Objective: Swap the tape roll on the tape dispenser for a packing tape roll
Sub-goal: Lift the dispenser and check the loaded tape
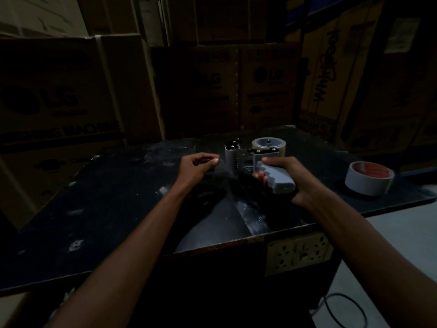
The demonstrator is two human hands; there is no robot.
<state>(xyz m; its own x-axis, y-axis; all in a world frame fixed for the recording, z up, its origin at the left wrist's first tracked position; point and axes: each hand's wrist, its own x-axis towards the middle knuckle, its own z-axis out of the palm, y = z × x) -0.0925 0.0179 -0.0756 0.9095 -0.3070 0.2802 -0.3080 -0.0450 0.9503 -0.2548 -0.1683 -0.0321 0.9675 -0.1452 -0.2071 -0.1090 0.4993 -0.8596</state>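
Grey tape dispenser (257, 162) sitting over dark table (118, 209), right hand (283, 176) gripping handle. Left hand (198, 166) hovering beside roller, fingers loosely curled – holding nothing. Spare tape roll (369, 178) lying well right; cardboard boxes (71, 91) crowding behind.

Grey tape dispenser (267, 171), clear-brownish tape roll (268, 144), white roll with red core (369, 177), black scuffed table (118, 209).
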